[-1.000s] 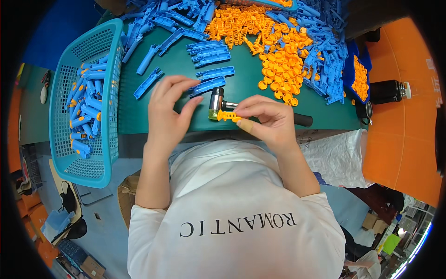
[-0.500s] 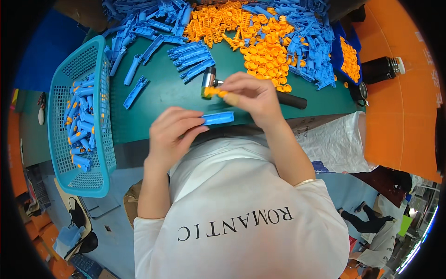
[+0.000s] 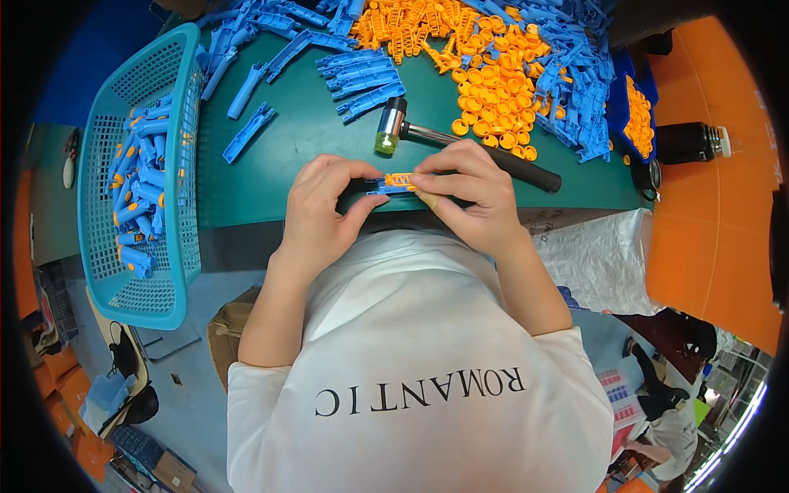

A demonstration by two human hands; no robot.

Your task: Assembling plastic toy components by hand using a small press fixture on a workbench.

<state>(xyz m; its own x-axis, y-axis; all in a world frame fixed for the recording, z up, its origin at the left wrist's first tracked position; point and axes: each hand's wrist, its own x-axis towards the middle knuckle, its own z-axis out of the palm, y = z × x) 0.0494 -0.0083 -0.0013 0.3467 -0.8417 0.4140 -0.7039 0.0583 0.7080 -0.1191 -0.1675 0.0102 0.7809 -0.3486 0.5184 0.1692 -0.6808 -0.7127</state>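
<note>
My left hand (image 3: 325, 205) pinches one end of a blue plastic half-shell (image 3: 380, 188) just over the table's near edge. Pressed into the shell's channel is an orange ribbed plastic piece (image 3: 400, 181), which my right hand (image 3: 474, 193) grips at its right end; those fingertips hide part of both pieces. Beyond the hands lies a mallet (image 3: 389, 131) with a metal head, a yellowish-green clear face and a black handle. Several blue half-shells (image 3: 362, 78) lie side by side behind it, and another blue half-shell (image 3: 249, 133) rests apart on the left.
A turquoise basket (image 3: 182, 205) at left holds blue parts with orange ends. Along the back of the green table (image 3: 304, 140) are heaps of orange ribbed pieces (image 3: 403, 29), orange caps (image 3: 493, 99) and blue shells (image 3: 579, 107). A blue bin (image 3: 626, 111) and black bottle (image 3: 690, 143) stand right.
My right hand has brought the orange ribbed piece down onto the blue half-shell. Both hands have come closer together. The whole view has shifted slightly.
</note>
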